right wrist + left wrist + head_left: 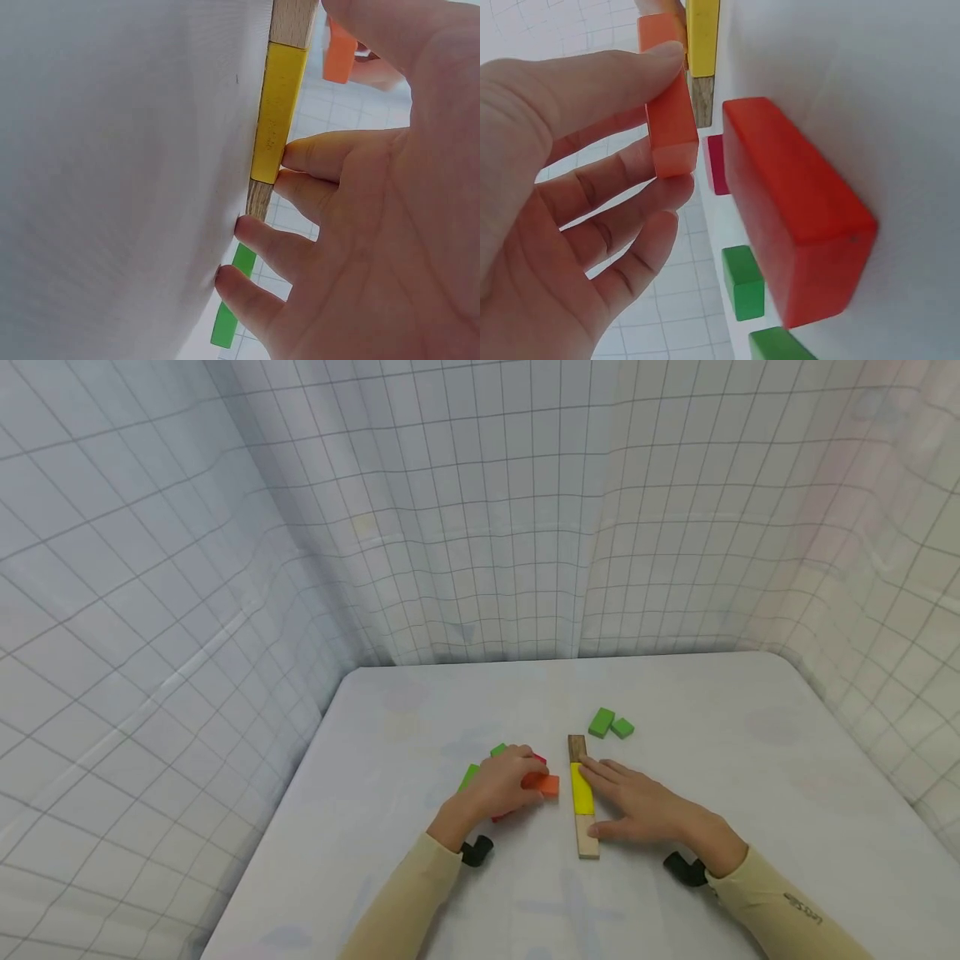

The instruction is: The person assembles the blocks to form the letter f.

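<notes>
- The worktop (750, 793) is a pale, white-covered surface with rounded far corners; everything below is placed relative to the row of three blocks lying end to end near its middle.
- That row runs near to far: a light wooden block (588, 845), a yellow block (582, 787), then a dark wooden block (577, 747).
- The right hand (637, 810) lies flat against the row's right side, fingers straight and touching the yellow block, thumb at the light wooden block; its grip is slack and holds nothing.
- Just left of the row, the left hand (498, 785) pinches an orange block (671, 120) between thumb and fingers.
- Under and beside that hand lie a red block (795, 210) and small green blocks (742, 281).
- Beyond the row, to its right, two green blocks (610, 724) lie touching.
- Behind the worktop hangs a white sheet with a thin dark grid (480, 510), draped along the left, back and right.
</notes>
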Motion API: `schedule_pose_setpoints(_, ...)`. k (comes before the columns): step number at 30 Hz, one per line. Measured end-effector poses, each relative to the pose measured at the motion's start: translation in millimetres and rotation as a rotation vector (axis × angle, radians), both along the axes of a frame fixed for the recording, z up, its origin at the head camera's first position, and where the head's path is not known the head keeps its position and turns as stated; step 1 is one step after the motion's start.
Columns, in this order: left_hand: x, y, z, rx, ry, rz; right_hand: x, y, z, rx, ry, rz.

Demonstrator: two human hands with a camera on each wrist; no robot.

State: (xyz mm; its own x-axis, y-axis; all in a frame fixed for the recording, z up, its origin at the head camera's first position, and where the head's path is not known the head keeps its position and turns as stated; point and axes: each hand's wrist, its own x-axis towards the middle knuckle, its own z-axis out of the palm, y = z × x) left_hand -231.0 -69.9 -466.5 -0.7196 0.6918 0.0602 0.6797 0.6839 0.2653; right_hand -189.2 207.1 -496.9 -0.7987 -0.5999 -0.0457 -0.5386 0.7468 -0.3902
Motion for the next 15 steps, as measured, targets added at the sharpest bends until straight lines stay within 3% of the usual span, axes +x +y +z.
schedule_pose_setpoints(15,-14.4,2.9,16.6,0.052,0.045,0.064,-2.5,1.1,-4.4,-0.001,-0.002,-0.005)
